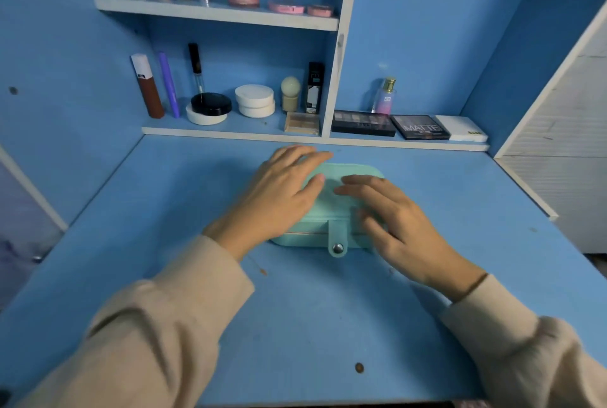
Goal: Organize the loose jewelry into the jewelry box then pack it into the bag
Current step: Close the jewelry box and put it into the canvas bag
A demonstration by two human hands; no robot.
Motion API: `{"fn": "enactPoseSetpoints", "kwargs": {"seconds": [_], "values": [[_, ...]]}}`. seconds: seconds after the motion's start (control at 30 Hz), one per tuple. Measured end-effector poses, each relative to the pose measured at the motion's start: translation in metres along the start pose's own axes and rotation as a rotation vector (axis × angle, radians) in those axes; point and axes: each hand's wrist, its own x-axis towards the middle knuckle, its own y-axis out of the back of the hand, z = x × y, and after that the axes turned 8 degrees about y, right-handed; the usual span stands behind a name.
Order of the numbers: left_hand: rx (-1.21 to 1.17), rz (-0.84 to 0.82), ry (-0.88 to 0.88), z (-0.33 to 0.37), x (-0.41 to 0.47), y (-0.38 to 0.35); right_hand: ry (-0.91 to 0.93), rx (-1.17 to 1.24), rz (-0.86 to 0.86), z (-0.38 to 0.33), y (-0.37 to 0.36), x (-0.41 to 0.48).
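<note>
The box [358,170] is a mint-green rounded rectangle with a smooth, matte skin. It lies flat at the centre of the blue desk [295,325], lid down. A strap [337,233] of the same material hangs over the front edge and ends in a round metal snap [337,247].

The left hand [282,191] lies flat on the left part of the lid, fingers straight and reaching the far edge. The right hand [404,227] lies flat on the right part, fingers spread and relaxed. Neither hand grips anything. Both sleeves are beige and soft.

On the back ledge, a black palette [420,127] reads "MATTE". A clear bottle [386,97] with a gold cap reads "SB".
</note>
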Motion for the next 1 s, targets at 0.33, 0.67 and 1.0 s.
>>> {"fn": "enactPoseSetpoints", "kwargs": {"seconds": [0.33,0.67,1.0], "values": [[0.321,-0.218,0.100,-0.002,0.000,-0.021,0.106,-0.252,0.054,0.008,-0.028,-0.018],[0.302,-0.173,0.085,-0.003,-0.003,-0.023,0.160,-0.326,0.103,0.014,-0.033,-0.019],[0.284,-0.147,0.090,-0.001,-0.007,-0.025,0.121,-0.309,0.100,0.009,-0.033,-0.019]]}}
